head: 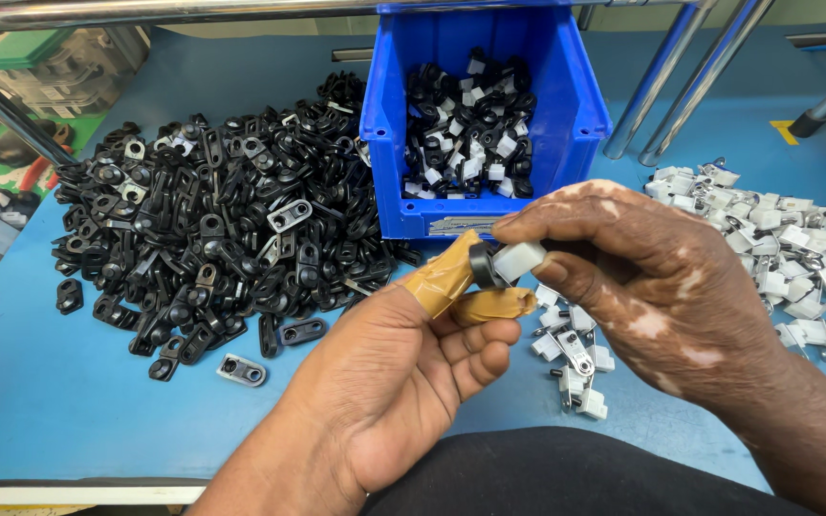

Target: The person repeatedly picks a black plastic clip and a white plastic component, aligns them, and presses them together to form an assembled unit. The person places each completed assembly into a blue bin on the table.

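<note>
My left hand [403,368] has tan tape wrapped on thumb and forefinger and pinches a small black plastic piece [481,265]. My right hand [642,282] holds a small white plastic clip [518,259] pressed against that black piece. Both hands meet just in front of the blue bin [580,115], above the blue table [40,392].
A large heap of black plastic pieces [222,229] covers the table's left. The blue bin holds joined black-and-white parts [470,124]. White clips lie in a pile at right [767,239] and a few under my hands [571,358]. Metal rack legs [666,81] stand behind.
</note>
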